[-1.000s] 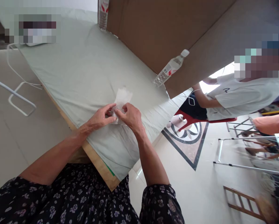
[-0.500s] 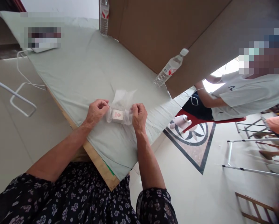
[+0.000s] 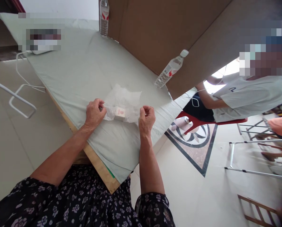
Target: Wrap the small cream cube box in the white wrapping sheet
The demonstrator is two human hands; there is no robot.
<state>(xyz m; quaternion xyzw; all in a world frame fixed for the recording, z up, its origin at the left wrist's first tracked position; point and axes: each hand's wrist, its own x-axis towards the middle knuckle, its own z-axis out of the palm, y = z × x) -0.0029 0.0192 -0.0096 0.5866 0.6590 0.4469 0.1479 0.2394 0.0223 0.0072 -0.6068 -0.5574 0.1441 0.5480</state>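
Observation:
A small white box (image 3: 120, 113) with a red print lies on the cloth-covered table, in the middle of a thin, translucent wrapping sheet (image 3: 129, 96). The sheet's back part is spread out behind the box, and its front part covers some of the box. My left hand (image 3: 96, 113) is closed, pinching the sheet's left edge between thumb and fingers. On the other side my right hand (image 3: 147, 118) is closed too, its thumb and forefinger pinching the sheet's right edge. Neither hand touches the box.
A water bottle (image 3: 171, 69) leans near a large cardboard panel (image 3: 164, 34); another bottle (image 3: 104, 19) stands at its far end. A white device with a cable lies on the tablecloth (image 3: 67, 69) at the far left. A person in a white shirt (image 3: 256, 94) sits to the right.
My hands have moved apart, drawing the wrapping sheet wider. It now lies flatter and more open around the box, which sits slightly farther right and back.

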